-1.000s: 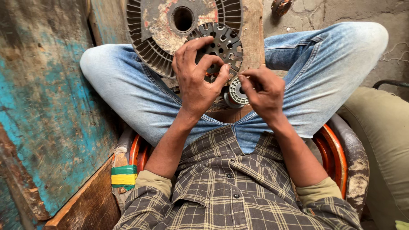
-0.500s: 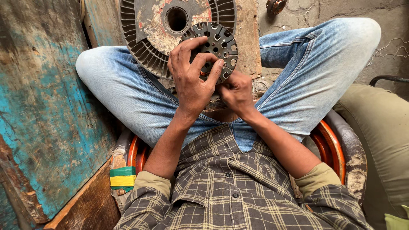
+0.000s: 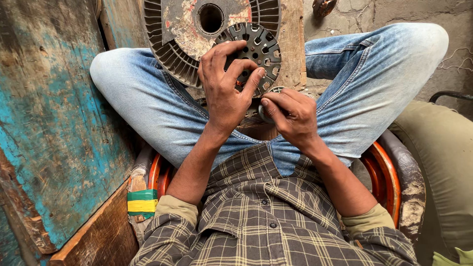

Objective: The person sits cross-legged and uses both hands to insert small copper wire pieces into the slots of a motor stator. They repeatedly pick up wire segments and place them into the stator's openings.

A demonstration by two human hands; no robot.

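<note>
Paint-flaked blue board (image 3: 54, 123) stands at the left, with a green-and-yellow taped edge (image 3: 142, 202) low beside the orange seat rim (image 3: 156, 172). Next comes the large finned disc (image 3: 182, 34), leaning on a wooden block (image 3: 290, 44) between the jeans-clad knees. The left hand (image 3: 224, 93) is spread and curled over the dark slotted ring (image 3: 256, 51), fingertips gripping its lower edge against the disc. Just to the right and lower, the right hand (image 3: 293, 116) is nearly closed, pinching a small round toothed part (image 3: 268, 101) that is mostly hidden by the fingers.

The ring seems held only by fingertip pressure, so a slip could drop it off the disc onto the lap. The small part, pinched at its edge, could roll away between the legs. The disc's fins could nick a knuckle.

Against the earlier frame, the left hand grips the ring much as it did, while the right hand sits a little lower and further right, clear of the ring.
</note>
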